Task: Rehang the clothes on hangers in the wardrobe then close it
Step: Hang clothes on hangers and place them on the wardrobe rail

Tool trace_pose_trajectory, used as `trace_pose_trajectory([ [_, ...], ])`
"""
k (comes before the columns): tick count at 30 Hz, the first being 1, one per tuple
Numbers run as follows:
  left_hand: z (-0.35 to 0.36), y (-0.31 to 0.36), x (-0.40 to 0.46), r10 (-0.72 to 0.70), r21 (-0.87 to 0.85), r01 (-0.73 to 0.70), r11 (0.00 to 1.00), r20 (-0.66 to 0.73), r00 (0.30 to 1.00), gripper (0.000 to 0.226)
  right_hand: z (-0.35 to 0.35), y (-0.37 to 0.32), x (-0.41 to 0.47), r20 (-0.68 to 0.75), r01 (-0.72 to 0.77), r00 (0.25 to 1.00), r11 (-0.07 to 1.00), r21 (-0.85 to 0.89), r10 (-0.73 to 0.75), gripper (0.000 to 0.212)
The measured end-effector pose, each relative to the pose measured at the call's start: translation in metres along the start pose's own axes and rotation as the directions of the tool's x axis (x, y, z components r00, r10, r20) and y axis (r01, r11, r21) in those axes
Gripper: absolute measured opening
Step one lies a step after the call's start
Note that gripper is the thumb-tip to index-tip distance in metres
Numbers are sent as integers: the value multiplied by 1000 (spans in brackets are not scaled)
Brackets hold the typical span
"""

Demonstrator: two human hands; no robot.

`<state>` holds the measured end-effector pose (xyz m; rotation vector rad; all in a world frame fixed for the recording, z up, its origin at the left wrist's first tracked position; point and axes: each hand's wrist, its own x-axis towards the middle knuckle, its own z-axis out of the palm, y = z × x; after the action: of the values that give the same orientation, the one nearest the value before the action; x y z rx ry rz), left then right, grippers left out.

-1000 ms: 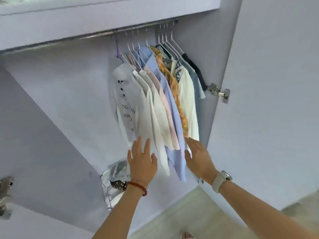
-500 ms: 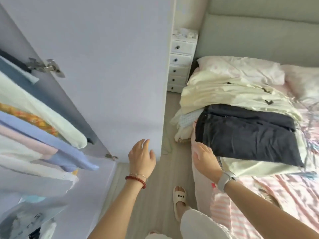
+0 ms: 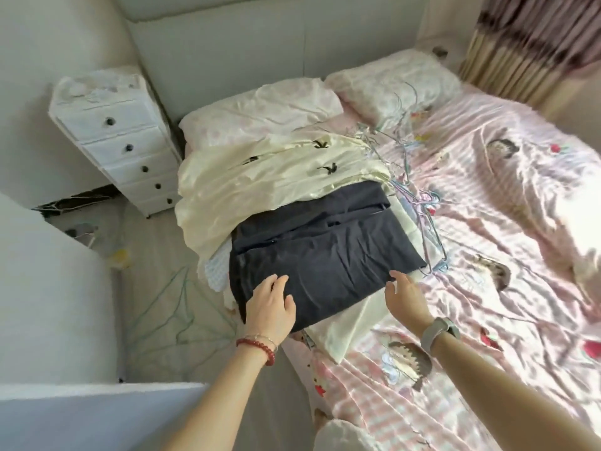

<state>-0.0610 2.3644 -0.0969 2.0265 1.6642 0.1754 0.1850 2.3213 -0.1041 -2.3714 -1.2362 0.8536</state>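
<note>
The folded dark garment (image 3: 322, 255) tops the pile at the bed's (image 3: 520, 222) left edge, its long axis crosswise before me; my left hand (image 3: 270, 310) rests spread on its near-left corner, nearer; my right hand (image 3: 405, 296) hovers open beside the near-right corner; hangers (image 3: 419, 203) lie just beyond.

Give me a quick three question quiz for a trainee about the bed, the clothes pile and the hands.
1. True or false: the dark garment lies on top of the clothes pile.
2. Which hand rests on it?
3. Where are the loose hangers: A on the drawers, B on the bed beside the pile, C in a hand?

Key
1. True.
2. The left hand; the right hand reaches its near corner, fingers open.
3. B, on the bed.
</note>
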Motion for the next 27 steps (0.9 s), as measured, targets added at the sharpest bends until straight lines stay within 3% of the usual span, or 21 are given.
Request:
trace_pose_trajectory([
  [5,39,41,90,7,112,-29,993,189,982,51,-30,42,94,-78,-231,969,971,60,235,42],
  [8,67,53,131,17,209,-78,975,277,961,58,-32,63,142,-53,-364,928,927,92,369,39],
  [11,91,55,159,-20,287,-93,953,368,929,62,-25,72,176,15,-423,904,890,172,427,24],
  [15,109,45,174,-100,313,-62,948,477,873,63,-14,68,199,17,-505,845,787,353,535,21],
  [18,115,40,177,-107,340,-79,937,495,862,63,-2,68,205,-34,-493,815,724,483,578,34],
  [23,109,48,180,-122,300,-35,953,490,863,58,9,71,192,-139,-506,757,707,494,639,35],
  [27,97,65,182,-55,188,-18,982,373,926,47,4,82,173,-190,-465,736,689,556,650,40],
])
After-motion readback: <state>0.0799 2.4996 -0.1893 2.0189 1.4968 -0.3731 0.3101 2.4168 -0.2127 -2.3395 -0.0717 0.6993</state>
